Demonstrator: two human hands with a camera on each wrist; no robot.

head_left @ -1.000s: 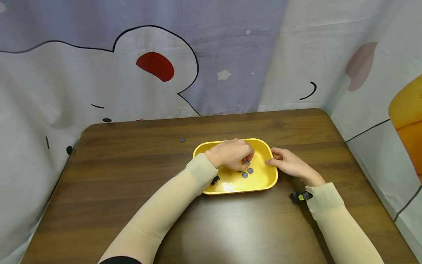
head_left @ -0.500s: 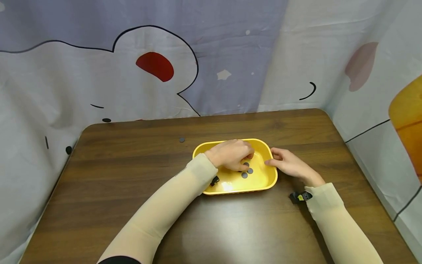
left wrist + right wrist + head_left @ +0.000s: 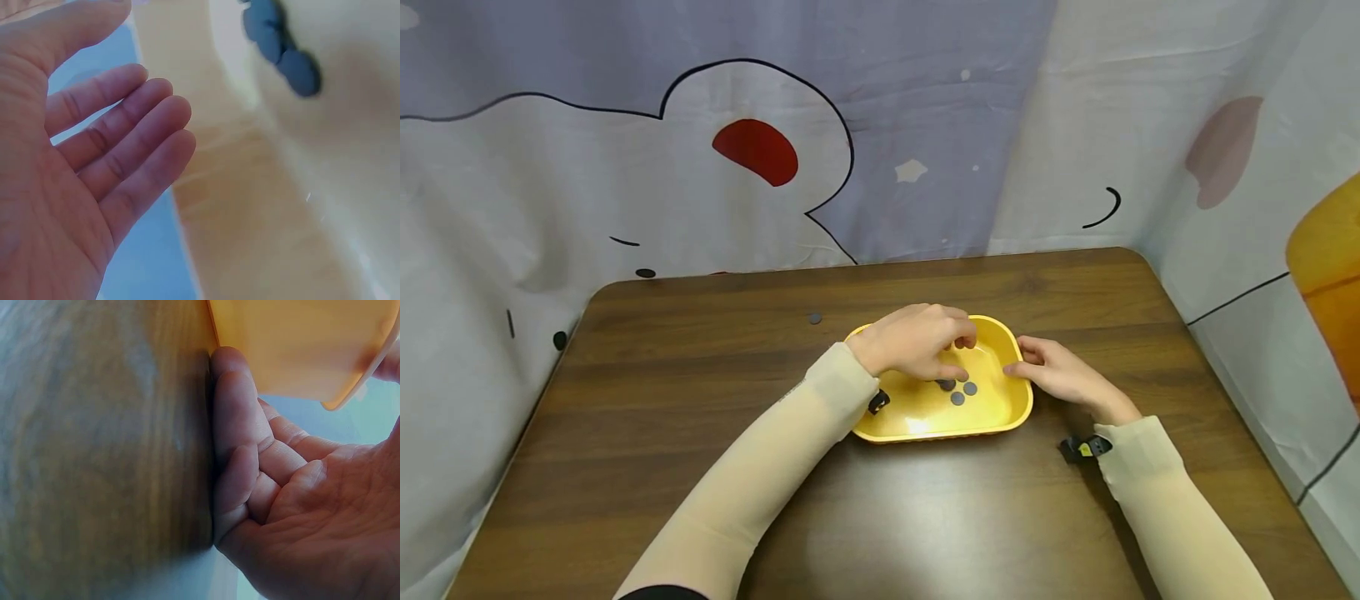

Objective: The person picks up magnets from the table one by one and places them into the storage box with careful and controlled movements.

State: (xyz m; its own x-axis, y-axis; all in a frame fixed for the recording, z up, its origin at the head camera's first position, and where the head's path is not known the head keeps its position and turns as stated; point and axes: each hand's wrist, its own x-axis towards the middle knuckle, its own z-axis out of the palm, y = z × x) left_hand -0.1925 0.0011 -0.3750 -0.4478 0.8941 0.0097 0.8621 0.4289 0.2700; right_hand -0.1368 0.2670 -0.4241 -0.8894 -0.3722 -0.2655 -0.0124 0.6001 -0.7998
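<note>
A shallow yellow plastic tray point(image 3: 940, 435) stands on the table, and several small dark grey discs point(image 3: 957, 398) lie on its floor. Over its left and middle part is my left hand point(image 3: 917, 337). In the left wrist view that hand's palm and fingers point(image 3: 165, 153) hold nothing, and a row of discs point(image 3: 300, 72) lies apart from them. My right hand point(image 3: 1060, 371) holds the tray's right end, thumb over the rim. Seen from the right wrist, its other fingers point(image 3: 236, 412) are low outside the tray wall point(image 3: 300, 344), by the tabletop.
One more grey disc point(image 3: 815, 318) lies on the wooden table point(image 3: 700, 417), behind and left of the tray. A patterned curtain point(image 3: 910, 117) hangs along the table's back edge and right side.
My left hand has lifted and shifted slightly left, its fingers and thumb spreading apart. More discs show under its thumb. The right hand stays at the tray's right rim.
</note>
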